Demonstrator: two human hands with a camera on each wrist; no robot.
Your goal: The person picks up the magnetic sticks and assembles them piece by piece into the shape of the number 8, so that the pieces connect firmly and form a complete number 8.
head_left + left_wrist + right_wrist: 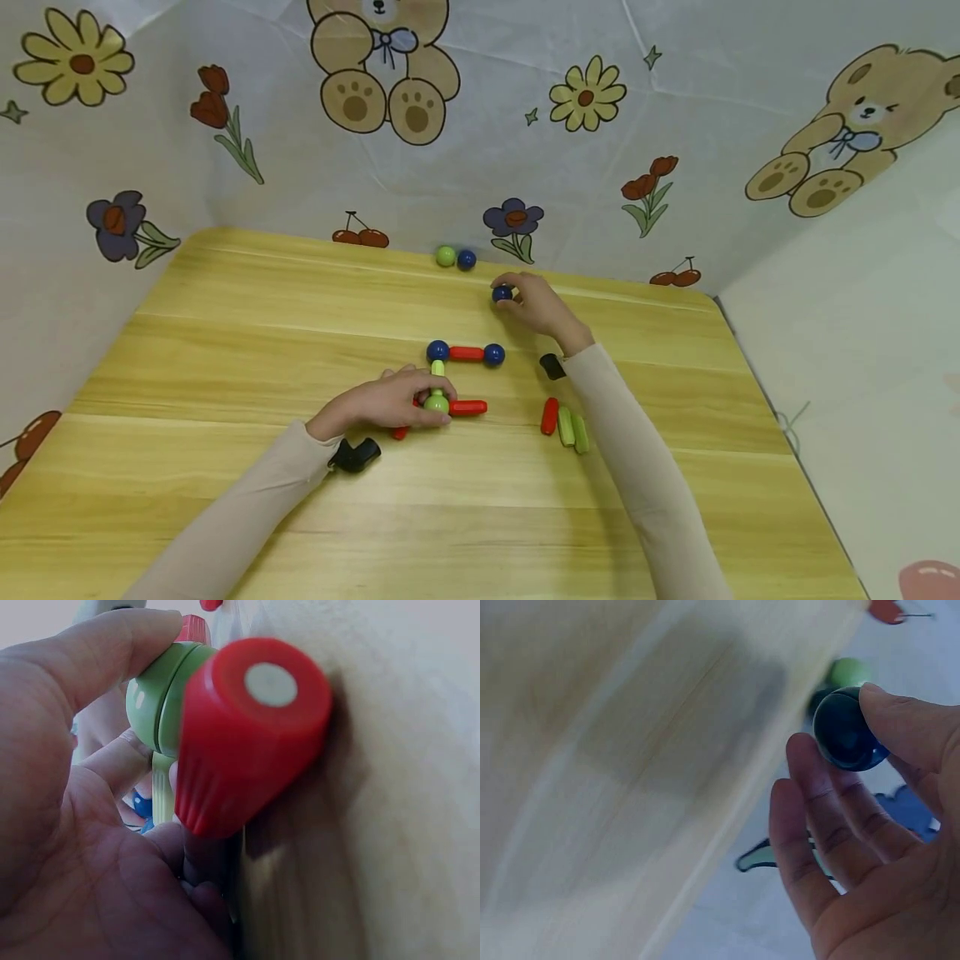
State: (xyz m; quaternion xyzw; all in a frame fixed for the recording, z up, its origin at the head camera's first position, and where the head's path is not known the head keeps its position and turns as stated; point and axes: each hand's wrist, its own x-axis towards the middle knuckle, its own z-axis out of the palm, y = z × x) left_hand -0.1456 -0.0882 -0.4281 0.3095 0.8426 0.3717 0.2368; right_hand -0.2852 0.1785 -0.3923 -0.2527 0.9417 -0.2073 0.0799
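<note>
My left hand (390, 398) grips a green ball (437, 405) between thumb and fingers, low over the table. From that ball one red magnetic rod (468, 407) points right, and another red rod (247, 735), its pale end disc showing, juts toward the left wrist camera. A light green rod (438, 368) runs away from the ball to a blue corner ball (438, 351). A further red rod (467, 353) links that corner to a second blue ball (493, 355). Farther back, my right hand (542, 304) pinches a separate blue ball (847, 731) with thumb and fingertips.
At the table's back edge lie a loose green ball (446, 256) and a loose blue ball (467, 260). Beside the right forearm are a red rod (550, 416) and two green rods (566, 427). A patterned cloth (285, 167) hangs behind the wooden table (262, 333).
</note>
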